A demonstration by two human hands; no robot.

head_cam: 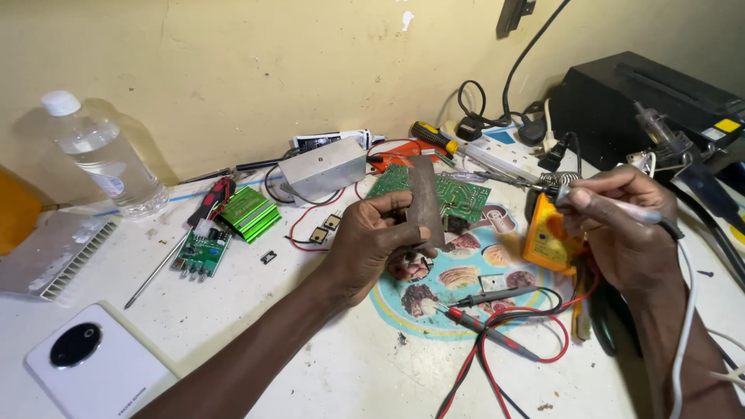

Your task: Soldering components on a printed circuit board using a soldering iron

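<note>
My left hand (371, 240) grips a green circuit board (458, 195) by its edge, holding it upright and tilted over the middle of the table; a dark flat strip (426, 200) stands along the board's near edge. My right hand (621, 225) holds a soldering iron (613, 205) like a pen, its metal tip (512, 179) pointing left and close to the board's upper right corner. A white cord runs from the iron down along my right forearm.
A yellow multimeter (548, 237) with red and black probes (489, 326) lies on a round picture mat (458, 291). Left are a clear bottle (101, 155), a white phone (93, 365), a finned heatsink (58, 248), small green boards (250, 211). A metal box (322, 167), screwdrivers and a black case (644, 101) sit behind.
</note>
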